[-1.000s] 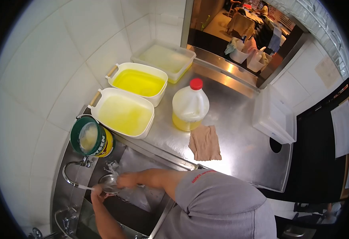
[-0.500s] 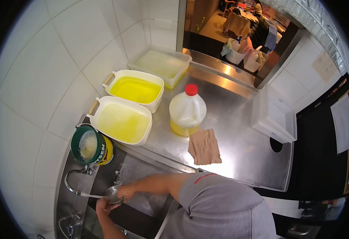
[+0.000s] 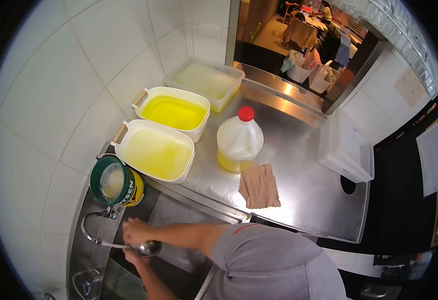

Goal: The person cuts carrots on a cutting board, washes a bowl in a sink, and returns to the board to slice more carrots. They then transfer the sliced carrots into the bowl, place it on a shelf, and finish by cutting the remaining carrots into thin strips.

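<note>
A shiny round metal bowl (image 3: pixel 150 248) is tilted over the sink, beside the water running from the curved tap (image 3: pixel 90 231). My left hand (image 3: pixel 136 258) comes from below and is closed on the bowl's near-left edge, partly hidden by the water. Just above the stream is my right hand (image 3: pixel 137 232), its fingers curled and blurred by motion; what they hold, if anything, cannot be made out. Behind the tap stands a green and yellow bucket (image 3: pixel 136 190) with cloudy liquid inside.
Two white tubs (image 3: pixel 188 172) (image 3: pixel 199 131) and a clear bin (image 3: pixel 221 102) hold yellow liquid. A red-capped jug (image 3: pixel 240 137) and brown cloth (image 3: pixel 260 186) lie on the steel counter (image 3: pixel 294 160). White containers (image 3: pixel 344 150) stand right. A person (image 3: pixel 326 12) is beyond the opening.
My right hand has moved left, from the bowl's inside to above the water stream. The bowl has turned and tilted, and my left hand has shifted slightly right. The view has shifted slightly.
</note>
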`<state>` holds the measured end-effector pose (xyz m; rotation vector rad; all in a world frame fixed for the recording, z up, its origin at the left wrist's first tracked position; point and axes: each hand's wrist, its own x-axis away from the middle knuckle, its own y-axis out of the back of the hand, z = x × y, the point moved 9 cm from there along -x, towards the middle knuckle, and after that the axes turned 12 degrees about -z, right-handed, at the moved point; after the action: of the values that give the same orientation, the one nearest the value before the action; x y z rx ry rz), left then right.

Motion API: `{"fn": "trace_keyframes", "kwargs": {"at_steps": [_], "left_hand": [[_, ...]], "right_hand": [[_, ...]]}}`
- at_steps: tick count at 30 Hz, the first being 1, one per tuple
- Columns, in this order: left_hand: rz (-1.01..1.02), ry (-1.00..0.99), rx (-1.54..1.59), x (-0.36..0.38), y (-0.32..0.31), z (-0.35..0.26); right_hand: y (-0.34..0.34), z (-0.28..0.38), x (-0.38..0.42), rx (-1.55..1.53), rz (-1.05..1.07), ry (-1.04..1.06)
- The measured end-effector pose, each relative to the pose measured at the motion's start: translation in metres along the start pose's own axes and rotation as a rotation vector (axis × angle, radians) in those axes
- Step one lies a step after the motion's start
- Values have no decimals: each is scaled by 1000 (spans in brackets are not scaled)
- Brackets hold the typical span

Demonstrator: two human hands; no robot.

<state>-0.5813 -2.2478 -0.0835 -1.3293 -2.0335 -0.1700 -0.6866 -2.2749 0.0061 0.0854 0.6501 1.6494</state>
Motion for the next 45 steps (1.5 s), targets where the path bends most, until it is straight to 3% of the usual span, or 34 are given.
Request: {"fn": "trace_keyframes", "kwargs": {"at_steps": [2,3,4,6,7,8,10,11,12,14,15,18,19,20,21,22,24,25,26,27,28,29,30,31,32,35,36,38,39,40,42,43,44,45], "left_hand": [[-41,-64,-63,-14,6,4],[-80,-126,-127,-26,13,5],[-81,-120,-135,-50,34,9],[423,-61,396,-87,38,-3],[131,102,361,-85,60,-2],[127,95,363,-56,50,-21],[-81,100,90,-4,36,-22],[-23,87,-19,1,30,-20],[-7,-21,-234,-21,39,-17],[-205,-148,-356,-55,47,-15],[-254,-141,-292,-63,45,-13],[-439,90,182,-25,33,-11],[-517,100,272,-8,32,-11],[-540,93,309,-1,32,-11],[-418,75,339,-22,44,4],[-419,75,343,-12,42,5],[-311,-119,182,15,34,-3],[-233,-118,177,20,28,-1],[-233,-121,178,2,44,4],[-93,-121,216,-34,59,14],[46,-119,254,-50,61,20],[111,-86,138,-42,49,20],[127,234,-117,-16,38,28],[176,301,-25,9,12,12],[225,371,66,25,-7,7],[68,203,-58,-72,73,26],[62,207,-57,-64,80,27],[24,127,-352,-33,91,25],[-1,54,-340,-8,81,23],[-79,102,-367,-24,96,41],[-6,191,-243,-47,91,59],[14,123,-251,-45,83,44],[30,58,-256,-36,77,26],[92,1,-282,-35,77,11]], "right_hand": [[1,-58,-17,285,-97,-529],[-8,-37,-14,198,104,-535],[-21,-39,-2,193,104,-543],[-12,35,7,13,-377,347],[24,53,34,-105,-595,536],[24,52,32,-111,-593,540],[5,-63,26,-372,-520,-477],[-58,-107,-10,77,-135,-213],[-47,-83,-12,71,-135,-218],[-17,-8,-16,-75,46,-256],[-43,-2,-22,-13,-142,-61],[9,34,26,-14,-597,289],[0,26,26,-27,-591,291],[3,-10,27,-73,-731,98],[8,-39,31,-116,-865,-100],[16,-41,24,-116,-862,-97],[9,-83,-7,61,-412,-448],[23,-80,-15,57,-408,-449],[19,-78,-21,-18,-161,-565],[9,-71,-17,-88,90,-670],[12,-62,-15,-84,94,-666],[21,-46,-20,23,18,-511],[29,-28,-22,128,-57,-354],[25,-12,-18,252,-13,-213],[21,-11,-8,253,-8,-215],[-53,-4,24,163,250,193],[-50,-14,28,159,254,191],[-51,-46,42,374,658,157],[-49,-51,42,559,677,391],[-73,-56,31,589,380,475],[-109,-73,28,597,-249,537],[-107,-70,29,120,20,53],[-99,-54,32,-43,351,-79],[-86,-46,33,42,559,23]]}}
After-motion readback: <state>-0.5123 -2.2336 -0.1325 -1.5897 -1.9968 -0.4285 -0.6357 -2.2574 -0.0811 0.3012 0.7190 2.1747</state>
